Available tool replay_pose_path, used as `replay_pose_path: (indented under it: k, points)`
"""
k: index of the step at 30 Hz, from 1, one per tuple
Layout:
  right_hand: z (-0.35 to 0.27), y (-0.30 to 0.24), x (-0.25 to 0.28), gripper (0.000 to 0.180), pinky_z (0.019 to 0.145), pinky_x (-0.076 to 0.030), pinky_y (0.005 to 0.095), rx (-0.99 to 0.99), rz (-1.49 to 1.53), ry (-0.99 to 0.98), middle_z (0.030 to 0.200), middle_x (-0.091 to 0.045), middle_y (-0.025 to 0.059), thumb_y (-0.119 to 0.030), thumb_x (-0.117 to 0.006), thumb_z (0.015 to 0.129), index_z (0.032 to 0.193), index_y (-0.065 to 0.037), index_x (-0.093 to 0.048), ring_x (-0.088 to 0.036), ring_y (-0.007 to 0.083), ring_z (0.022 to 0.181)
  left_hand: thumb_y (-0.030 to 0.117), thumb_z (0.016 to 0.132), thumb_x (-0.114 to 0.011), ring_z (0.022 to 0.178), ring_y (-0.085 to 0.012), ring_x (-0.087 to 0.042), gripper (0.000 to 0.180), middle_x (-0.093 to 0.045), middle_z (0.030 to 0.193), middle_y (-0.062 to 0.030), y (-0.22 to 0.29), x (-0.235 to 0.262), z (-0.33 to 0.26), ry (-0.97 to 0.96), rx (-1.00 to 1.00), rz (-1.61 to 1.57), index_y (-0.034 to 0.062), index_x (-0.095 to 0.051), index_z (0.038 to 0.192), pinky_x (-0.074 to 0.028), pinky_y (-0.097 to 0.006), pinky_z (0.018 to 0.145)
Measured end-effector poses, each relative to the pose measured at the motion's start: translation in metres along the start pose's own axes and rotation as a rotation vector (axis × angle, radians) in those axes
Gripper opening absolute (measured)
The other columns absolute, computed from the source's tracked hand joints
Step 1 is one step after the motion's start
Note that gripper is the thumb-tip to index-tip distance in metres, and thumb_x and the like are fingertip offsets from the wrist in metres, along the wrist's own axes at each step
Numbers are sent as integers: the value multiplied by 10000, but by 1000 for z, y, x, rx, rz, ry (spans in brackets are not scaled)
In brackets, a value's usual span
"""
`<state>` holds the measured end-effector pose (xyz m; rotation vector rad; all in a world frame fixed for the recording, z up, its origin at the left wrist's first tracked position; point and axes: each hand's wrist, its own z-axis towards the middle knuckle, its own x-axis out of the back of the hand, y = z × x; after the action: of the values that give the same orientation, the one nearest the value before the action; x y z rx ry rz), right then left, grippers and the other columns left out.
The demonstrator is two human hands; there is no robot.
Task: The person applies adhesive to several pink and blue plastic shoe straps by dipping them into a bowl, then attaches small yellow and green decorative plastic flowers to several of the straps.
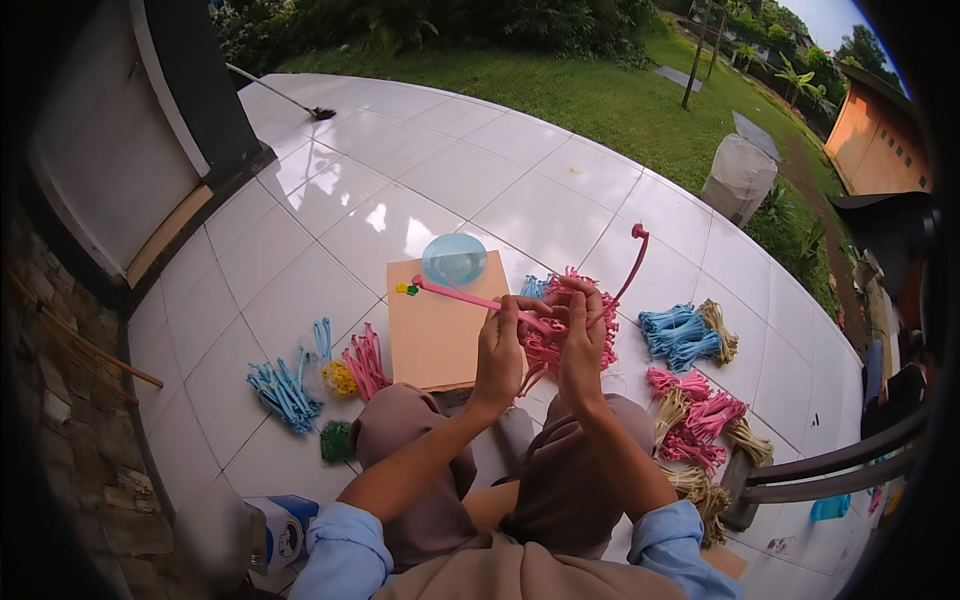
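Observation:
My left hand (502,350) is closed on a pink strap (460,294) with a round knob at its end, which sticks out to the left over a tan board (435,345). My right hand (582,345) pinches pink strap too; a curved length with a knob rises from it to the right. Whether both lengths are one strap, the fingers hide. Just behind my hands lies a heap of pink straps (610,350). On the board's far edge sits a light blue translucent bowl (454,262), with small yellow and green pieces (406,289) beside it.
Left of my knees lie blue straps (285,392), pink straps (367,362), yellow pieces (339,378) and a green clump (337,441). At right are blue (680,335), pink (703,425) and beige bundles (704,500), near a dark wooden chair part (830,465). White floor tiles (400,215) surround me.

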<state>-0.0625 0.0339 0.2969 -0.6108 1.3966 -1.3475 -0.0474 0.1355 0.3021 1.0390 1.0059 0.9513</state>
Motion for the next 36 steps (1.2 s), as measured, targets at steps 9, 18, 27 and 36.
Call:
replay_pose_path:
  k: [9, 18, 27, 36]
  points:
    - [84, -23, 57, 350, 510, -464, 248, -216, 1, -538, 756, -580, 84, -210, -490, 939, 1209, -77, -311, -597, 145, 639, 0, 773, -673, 750, -75, -597, 83, -647, 822, -33, 21, 100, 59, -67, 76, 255, 32, -665, 850, -499, -203, 675]
    - [142, 92, 69, 645, 638, -472, 286, -488, -262, -836, 759, -514, 56, -161, -596, 873, 1362, -81, -183, -588, 156, 706, 4, 768, -618, 730, -173, -525, 263, -454, 798, -67, -81, 145, 78, -374, -68, 843, 153, -694, 971, -494, -304, 705]
    - [165, 154, 66, 779, 690, -451, 303, -621, -177, -829, 796, -525, 75, -80, -580, 863, 1437, -112, -54, -527, 143, 743, 9, 746, -593, 753, -187, -436, 392, -351, 791, -57, -126, 169, 96, -514, 31, 954, 226, -682, 1059, -436, -268, 688]
    - [171, 163, 65, 775, 693, -450, 295, -709, -144, -787, 814, -547, 79, -78, -587, 864, 1437, -119, -66, -544, 137, 766, 3, 715, -596, 756, -196, -445, 421, -355, 787, -57, -129, 171, 103, -550, 24, 990, 222, -683, 1064, -438, -264, 692]
